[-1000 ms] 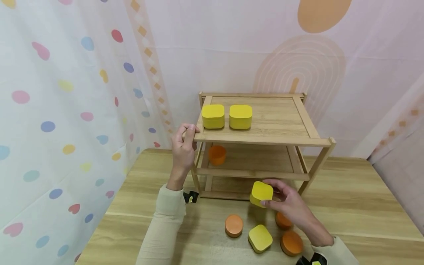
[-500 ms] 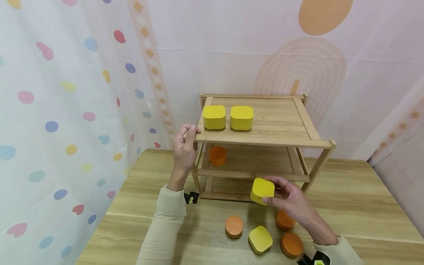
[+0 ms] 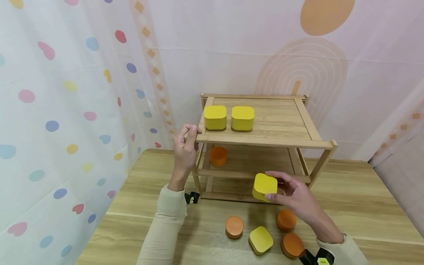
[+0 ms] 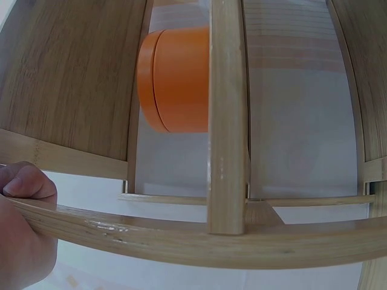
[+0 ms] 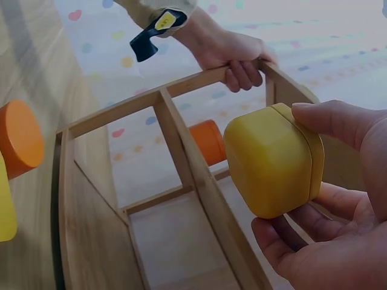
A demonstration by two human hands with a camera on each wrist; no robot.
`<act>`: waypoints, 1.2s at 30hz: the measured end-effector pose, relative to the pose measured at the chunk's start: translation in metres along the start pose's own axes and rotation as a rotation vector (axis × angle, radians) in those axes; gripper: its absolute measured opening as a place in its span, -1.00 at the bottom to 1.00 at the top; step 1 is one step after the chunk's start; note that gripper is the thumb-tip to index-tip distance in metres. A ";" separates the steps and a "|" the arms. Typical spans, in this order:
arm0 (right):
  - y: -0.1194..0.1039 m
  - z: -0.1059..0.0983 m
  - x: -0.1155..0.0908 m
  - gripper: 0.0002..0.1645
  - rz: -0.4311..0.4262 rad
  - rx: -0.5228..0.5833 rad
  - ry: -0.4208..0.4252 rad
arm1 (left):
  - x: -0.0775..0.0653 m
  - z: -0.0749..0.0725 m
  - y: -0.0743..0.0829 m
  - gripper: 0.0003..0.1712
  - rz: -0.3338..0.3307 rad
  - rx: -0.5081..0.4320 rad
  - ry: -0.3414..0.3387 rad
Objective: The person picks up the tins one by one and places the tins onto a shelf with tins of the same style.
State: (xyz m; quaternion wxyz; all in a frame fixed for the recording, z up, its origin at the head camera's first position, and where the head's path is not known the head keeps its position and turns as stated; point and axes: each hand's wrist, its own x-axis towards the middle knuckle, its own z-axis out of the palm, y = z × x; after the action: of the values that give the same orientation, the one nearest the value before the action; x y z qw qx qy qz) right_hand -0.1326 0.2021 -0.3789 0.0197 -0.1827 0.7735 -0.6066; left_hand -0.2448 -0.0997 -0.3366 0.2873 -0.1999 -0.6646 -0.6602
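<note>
My left hand (image 3: pixel 186 147) grips the front left corner of a three-tier wooden shelf (image 3: pixel 281 142); in the left wrist view its fingers curl round the wooden rail (image 4: pixel 145 237). With thumb and fingers my right hand (image 3: pixel 299 197) holds a yellow rounded-square lidded box (image 3: pixel 264 185) in the air, in front of the lower tiers. The right wrist view shows that box (image 5: pixel 272 163) from the side, with its lid seam. Two matching yellow boxes (image 3: pixel 215 118) stand side by side at the top tier's left. A round orange lidded box (image 3: pixel 218 156) sits at the middle tier's left.
On the table (image 3: pixel 132 221) before the shelf lie another yellow box (image 3: pixel 261 240) and three round orange boxes, one to its left (image 3: pixel 234 227) and two to its right, near my right forearm. Patterned curtains (image 3: pixel 212 48) hang behind and at the left.
My right hand has raised the yellow box a little and shifted slightly right. The left hand stays on the shelf corner, and the other boxes stand where they were.
</note>
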 end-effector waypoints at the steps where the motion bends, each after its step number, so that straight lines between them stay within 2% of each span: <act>1: -0.001 -0.001 0.000 -0.38 -0.006 -0.002 -0.004 | 0.000 0.000 0.000 -0.63 0.002 -0.001 0.000; 15: -0.021 -0.012 0.003 -0.36 -0.107 -0.013 -0.015 | 0.001 0.002 0.001 -0.62 0.016 0.014 -0.010; 26: -0.051 -0.027 0.012 -0.33 -0.251 0.103 -0.027 | 0.000 0.001 0.001 -0.62 0.007 0.025 -0.007; 36: -0.083 -0.037 0.024 -0.31 -0.277 0.116 -0.010 | -0.002 0.002 0.000 -0.62 0.011 0.020 -0.012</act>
State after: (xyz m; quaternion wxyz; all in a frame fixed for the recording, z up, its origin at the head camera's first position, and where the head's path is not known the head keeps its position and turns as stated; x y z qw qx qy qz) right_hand -0.1429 0.2127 -0.2866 -0.0499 -0.2894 0.7045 -0.6461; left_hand -0.2442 -0.0974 -0.3379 0.2890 -0.2043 -0.6718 -0.6507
